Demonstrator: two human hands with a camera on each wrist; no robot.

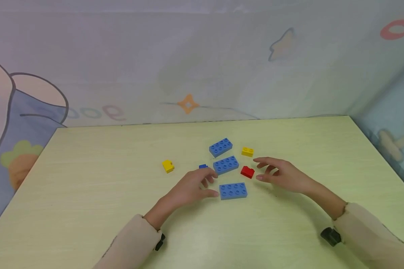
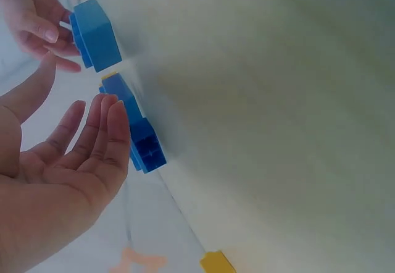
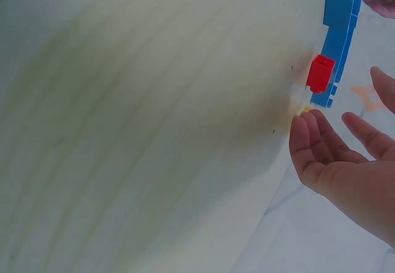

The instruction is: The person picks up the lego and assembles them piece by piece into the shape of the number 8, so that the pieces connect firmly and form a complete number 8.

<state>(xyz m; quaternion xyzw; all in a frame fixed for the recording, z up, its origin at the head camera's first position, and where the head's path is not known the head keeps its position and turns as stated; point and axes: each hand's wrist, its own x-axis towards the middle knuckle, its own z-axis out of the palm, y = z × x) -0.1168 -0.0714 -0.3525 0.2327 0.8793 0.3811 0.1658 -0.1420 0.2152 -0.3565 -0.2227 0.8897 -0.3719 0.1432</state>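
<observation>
Three blue eight-stud bricks lie mid-table: a far one, a middle one and a near one. My left hand hovers open just left of the near brick, thumb close to its edge, holding nothing. A small dark blue brick peeks out beyond its fingers. My right hand is open with loosely bent fingers beside a red brick, apart from it. In the left wrist view the open palm faces blue bricks. The right wrist view shows the red brick beyond the fingers.
A small yellow brick sits behind the red one, and another yellow brick lies alone to the left. The pale green table ends at a patterned wall behind and on the right.
</observation>
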